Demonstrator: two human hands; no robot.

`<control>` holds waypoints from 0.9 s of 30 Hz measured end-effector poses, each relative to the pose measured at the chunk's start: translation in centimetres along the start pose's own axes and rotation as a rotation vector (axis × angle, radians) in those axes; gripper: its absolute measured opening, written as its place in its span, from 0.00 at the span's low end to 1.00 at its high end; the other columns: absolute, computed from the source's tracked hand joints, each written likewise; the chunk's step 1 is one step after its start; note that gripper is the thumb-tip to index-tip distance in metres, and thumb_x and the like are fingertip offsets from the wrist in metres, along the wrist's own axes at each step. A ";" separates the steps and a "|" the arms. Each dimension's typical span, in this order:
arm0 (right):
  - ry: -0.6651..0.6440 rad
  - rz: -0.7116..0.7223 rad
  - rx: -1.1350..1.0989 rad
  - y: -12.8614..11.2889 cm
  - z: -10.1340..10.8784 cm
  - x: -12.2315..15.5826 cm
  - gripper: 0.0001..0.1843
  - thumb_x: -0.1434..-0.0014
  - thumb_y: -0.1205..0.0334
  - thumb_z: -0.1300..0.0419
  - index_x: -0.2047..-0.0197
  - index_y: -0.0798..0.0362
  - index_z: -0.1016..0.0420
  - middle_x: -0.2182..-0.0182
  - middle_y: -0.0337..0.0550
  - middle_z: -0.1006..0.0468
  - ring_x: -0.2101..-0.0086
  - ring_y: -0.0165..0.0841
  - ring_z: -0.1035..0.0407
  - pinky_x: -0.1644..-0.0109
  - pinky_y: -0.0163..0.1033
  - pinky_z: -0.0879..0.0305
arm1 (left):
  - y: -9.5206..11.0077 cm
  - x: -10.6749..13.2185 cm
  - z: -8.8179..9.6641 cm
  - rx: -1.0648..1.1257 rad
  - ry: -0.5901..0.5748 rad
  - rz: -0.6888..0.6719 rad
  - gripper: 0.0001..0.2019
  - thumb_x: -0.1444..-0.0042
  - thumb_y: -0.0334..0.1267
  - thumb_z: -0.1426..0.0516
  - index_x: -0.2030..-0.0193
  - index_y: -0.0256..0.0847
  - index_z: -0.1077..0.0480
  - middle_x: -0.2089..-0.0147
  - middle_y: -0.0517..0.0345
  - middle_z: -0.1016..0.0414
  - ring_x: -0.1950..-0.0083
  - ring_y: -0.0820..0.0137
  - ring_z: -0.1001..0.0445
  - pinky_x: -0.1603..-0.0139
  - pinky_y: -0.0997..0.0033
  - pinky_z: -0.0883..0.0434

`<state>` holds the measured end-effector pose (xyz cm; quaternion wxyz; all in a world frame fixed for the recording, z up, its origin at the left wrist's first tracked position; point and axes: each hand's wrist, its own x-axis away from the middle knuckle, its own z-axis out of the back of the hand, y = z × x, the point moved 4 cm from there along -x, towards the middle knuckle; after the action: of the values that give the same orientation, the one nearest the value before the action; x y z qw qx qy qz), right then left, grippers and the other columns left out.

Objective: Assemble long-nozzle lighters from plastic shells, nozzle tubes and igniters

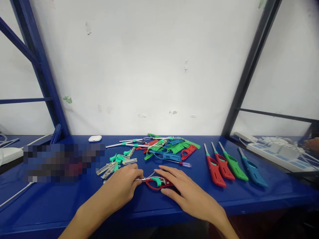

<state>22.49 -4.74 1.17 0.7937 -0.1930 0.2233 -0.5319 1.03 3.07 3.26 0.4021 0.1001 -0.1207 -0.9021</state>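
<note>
A red lighter casing half (152,188) lies on the blue table in front of me, with a teal trigger (157,181) and thin white wires in it. My left hand (126,182) pinches the metal lighter tube (142,179) at the casing's left end. Over the casing's right end lies my right hand (185,189), its thumb along the near edge and its fingers along the far side, holding it down. The palm hides that end. Beyond my hands rests a screwdriver (185,164) with a clear purplish handle.
Assembled lighters, red (216,171), green (234,166) and blue (253,171), lie in a row at right. Behind are loose casing halves (171,156) and metal tubes (114,145). Clear fuel tanks (108,170) and teal triggers lie left. A white earbud case (95,138) and power strip (279,156) sit farther out.
</note>
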 end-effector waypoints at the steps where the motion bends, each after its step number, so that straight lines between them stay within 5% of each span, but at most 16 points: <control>1: 0.011 0.006 -0.006 -0.1 0.0 0.0 0.29 0.25 0.42 0.49 0.25 0.28 0.45 0.25 0.32 0.42 0.28 0.37 0.48 0.24 0.49 0.51 | 0.0 0.0 0.0 -0.003 0.004 -0.004 0.12 0.31 0.31 0.48 0.58 0.44 0.23 0.56 0.52 0.24 0.53 0.58 0.25 0.54 0.62 0.34; 6: 0.031 0.017 -0.036 -0.2 0.0 0.0 0.27 0.25 0.45 0.47 0.25 0.30 0.43 0.28 0.32 0.38 0.30 0.35 0.43 0.25 0.42 0.49 | -0.2 0.1 -0.1 -0.006 0.039 -0.028 0.12 0.31 0.32 0.48 0.59 0.44 0.23 0.56 0.52 0.24 0.54 0.59 0.25 0.54 0.62 0.34; 19: 0.022 0.003 -0.025 0.0 -0.4 0.0 0.23 0.25 0.47 0.47 0.30 0.33 0.33 0.34 0.39 0.32 0.35 0.40 0.37 0.27 0.46 0.44 | -0.2 0.8 0.1 0.027 0.075 -0.075 0.10 0.32 0.32 0.47 0.54 0.44 0.24 0.53 0.51 0.24 0.51 0.57 0.24 0.53 0.62 0.33; 27: 0.024 0.028 -0.073 -0.3 -0.4 -0.2 0.20 0.24 0.52 0.47 0.32 0.37 0.30 0.37 0.40 0.29 0.37 0.39 0.34 0.31 0.43 0.39 | 0.7 0.2 -0.4 0.072 0.119 -0.188 0.10 0.28 0.40 0.45 0.49 0.46 0.22 0.51 0.53 0.24 0.50 0.59 0.23 0.50 0.63 0.32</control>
<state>21.96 -4.68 1.02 0.7908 -0.2125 0.2548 -0.5143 1.53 2.41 3.08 0.3182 0.1789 -0.1190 -0.9234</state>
